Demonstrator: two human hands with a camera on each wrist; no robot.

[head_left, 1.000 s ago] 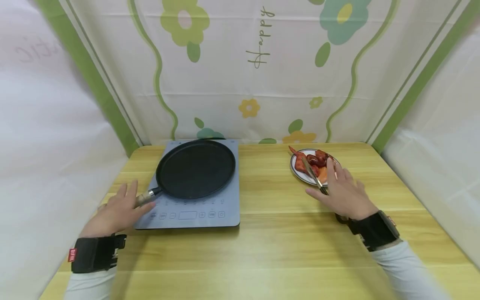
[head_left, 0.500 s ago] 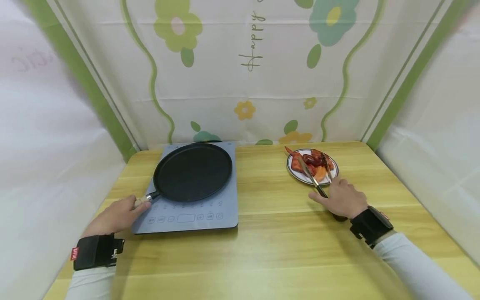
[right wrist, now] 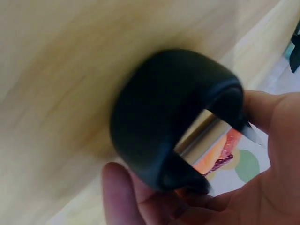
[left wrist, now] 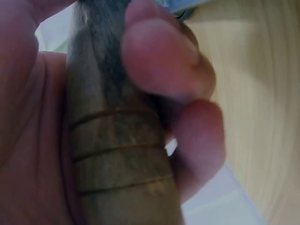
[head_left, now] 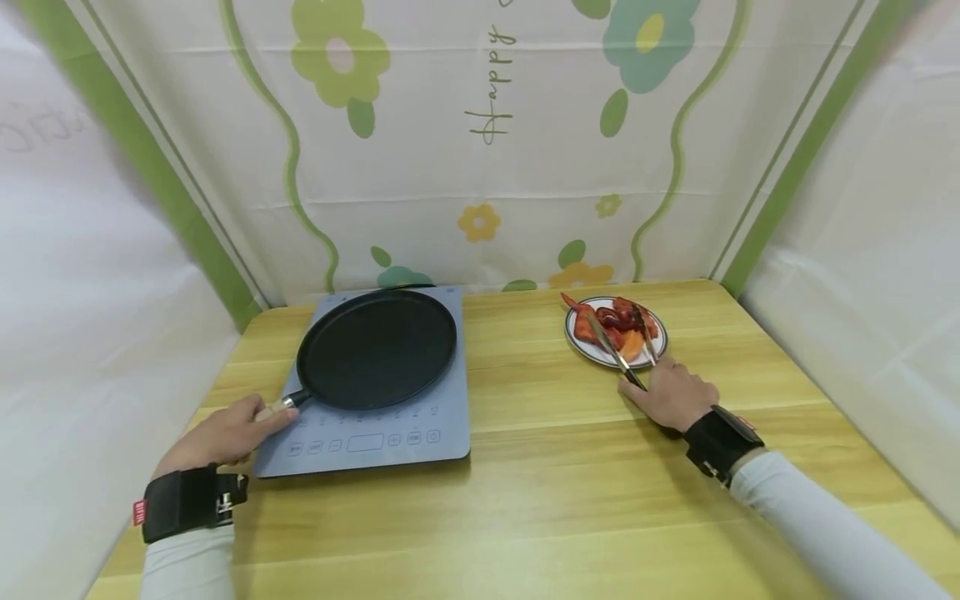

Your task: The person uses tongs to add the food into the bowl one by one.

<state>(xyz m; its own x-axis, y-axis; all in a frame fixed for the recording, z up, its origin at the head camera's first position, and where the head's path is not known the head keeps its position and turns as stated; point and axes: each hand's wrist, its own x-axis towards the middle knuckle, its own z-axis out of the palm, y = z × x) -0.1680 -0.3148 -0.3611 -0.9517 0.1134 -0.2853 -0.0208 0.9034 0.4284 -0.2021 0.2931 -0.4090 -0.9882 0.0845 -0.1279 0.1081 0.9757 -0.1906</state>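
A round black flat pan [head_left: 378, 350] sits on the induction cooktop [head_left: 442, 417]. My left hand [head_left: 225, 429] grips its wooden handle [left wrist: 124, 159], fingers curled round it in the left wrist view. On the right, my right hand [head_left: 673, 396] holds metal tongs by their black grips, thumb on one side and fingers on the other. The rounded black end of the tongs [right wrist: 145, 108] shows in the right wrist view. Their tips reach over a white plate [head_left: 587, 348] bearing reddish cooked meat pieces [head_left: 586, 324] and an orange piece [head_left: 632, 344]. Whether the tips touch the food is unclear.
Both the cooktop and the plate stand on a light wooden table [head_left: 517, 492], near its back edge. A white curtain with printed flowers [head_left: 480, 167] hangs behind, with white cloth at both sides.
Both hands had spread fingers one second ago. The left has closed round the pan handle, and the right has come down and taken hold of the tongs. The head view has shifted slightly.
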